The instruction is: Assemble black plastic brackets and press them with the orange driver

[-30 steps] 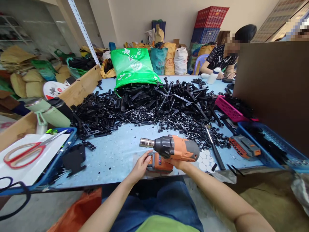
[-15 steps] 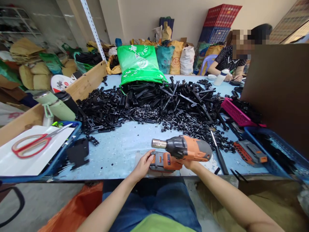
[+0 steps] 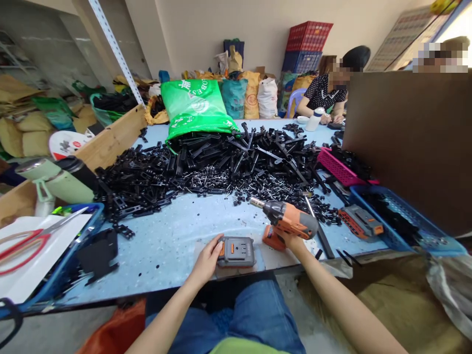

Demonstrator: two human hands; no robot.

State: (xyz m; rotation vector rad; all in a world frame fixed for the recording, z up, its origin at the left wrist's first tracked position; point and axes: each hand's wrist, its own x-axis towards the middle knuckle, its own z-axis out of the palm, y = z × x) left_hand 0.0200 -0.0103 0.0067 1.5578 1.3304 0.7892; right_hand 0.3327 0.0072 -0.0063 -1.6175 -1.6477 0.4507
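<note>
My right hand (image 3: 292, 243) is closed round the handle of an orange and black cordless impact wrench (image 3: 291, 219), its metal socket pointing left and away. No battery sits on the foot of its handle. Left of it, a grey battery pack (image 3: 236, 250) lies on the blue table near the front edge, its contact side up. My left hand (image 3: 208, 256) grips the left end of this pack, thumb and fingers round it. A gap separates the pack from the wrench. A second, grey and orange battery pack (image 3: 360, 221) rests farther right on the table.
Black plastic parts (image 3: 136, 179) and screws (image 3: 254, 184) are heaped across the table behind my hands. A hammer (image 3: 320, 228) lies right of the wrench. Scissors (image 3: 40, 241) lie on the left basket. Blue (image 3: 438, 241) and pink (image 3: 337, 167) baskets stand right. A person (image 3: 328, 96) sits across the table.
The battery pack has come apart from the impact wrench. My right hand has drawn the wrench away to the right, while my left hand still grips the pack. The view has shifted right.
</note>
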